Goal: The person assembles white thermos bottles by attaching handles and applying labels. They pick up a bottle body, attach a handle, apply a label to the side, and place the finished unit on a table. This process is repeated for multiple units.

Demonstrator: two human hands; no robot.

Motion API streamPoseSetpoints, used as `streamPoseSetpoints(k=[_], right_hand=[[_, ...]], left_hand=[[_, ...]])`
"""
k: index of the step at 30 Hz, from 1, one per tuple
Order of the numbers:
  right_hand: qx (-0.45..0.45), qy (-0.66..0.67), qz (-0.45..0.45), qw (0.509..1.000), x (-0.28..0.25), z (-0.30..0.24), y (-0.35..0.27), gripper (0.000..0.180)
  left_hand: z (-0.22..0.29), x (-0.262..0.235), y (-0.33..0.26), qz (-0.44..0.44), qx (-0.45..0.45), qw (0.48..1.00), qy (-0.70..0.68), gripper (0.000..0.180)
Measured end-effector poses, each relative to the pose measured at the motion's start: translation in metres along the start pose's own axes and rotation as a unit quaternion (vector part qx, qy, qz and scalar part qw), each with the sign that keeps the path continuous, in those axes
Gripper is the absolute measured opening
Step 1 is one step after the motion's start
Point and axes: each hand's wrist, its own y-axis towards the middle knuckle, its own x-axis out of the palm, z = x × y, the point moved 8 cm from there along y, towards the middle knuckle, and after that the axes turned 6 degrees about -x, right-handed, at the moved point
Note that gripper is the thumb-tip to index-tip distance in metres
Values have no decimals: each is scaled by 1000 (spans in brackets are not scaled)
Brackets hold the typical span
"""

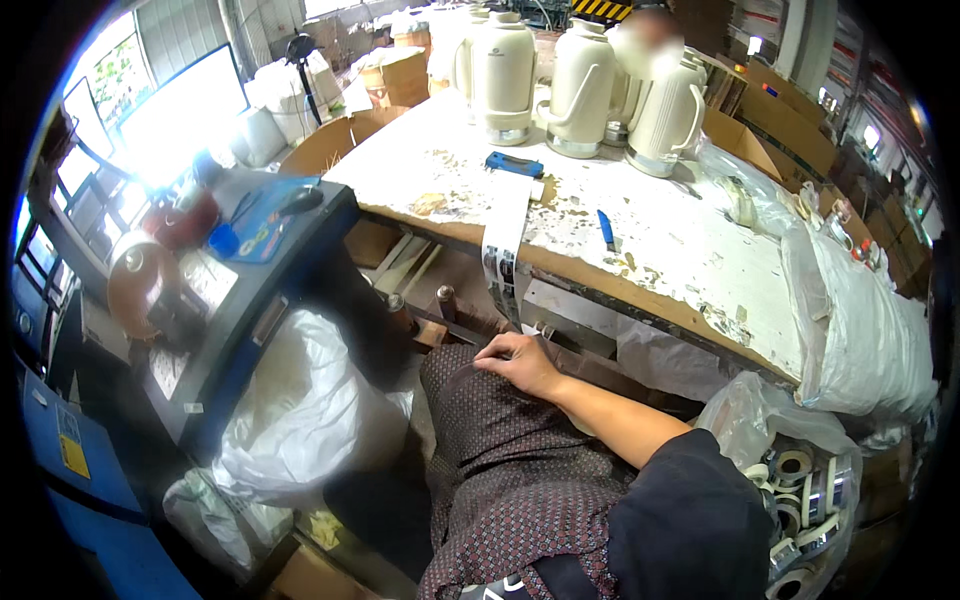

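Observation:
My right hand [520, 364] is over my lap, just above the patterned dark apron [525, 470]. Its thumb and fingers are pinched together; whatever they hold, if anything, is too small to make out. A strip of white labels with dark prints [503, 235] runs across the table and hangs over its front edge, down close behind that hand. On the tabletop, the strip's far end lies by a blue flat tool [515, 164]. To its right is a blue utility knife [606, 230]. My left hand is out of view.
Several cream vacuum jugs [503, 80] stand at the far side of the worn white table [400, 170], a person behind them. White sacking [865, 320] covers its right end; below sits a bag of rolls [800, 490]. At left are a dark desk [340, 205] and a white plastic bag [300, 420].

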Motion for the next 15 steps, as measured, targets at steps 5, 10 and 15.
streamPoseSetpoints(k=[5,10,15], right_hand=[[-1,235,-58,970,55,-34,36,18],[-11,416,-237,878,119,-183,58,105],[-200,265,-118,936,78,-220,84,103]], left_hand=[[151,-198,28,127,194,969,-84,9],[305,-298,-36,208,471,855,-60,5],[421,-283,-87,308,566,759,-92,11]])
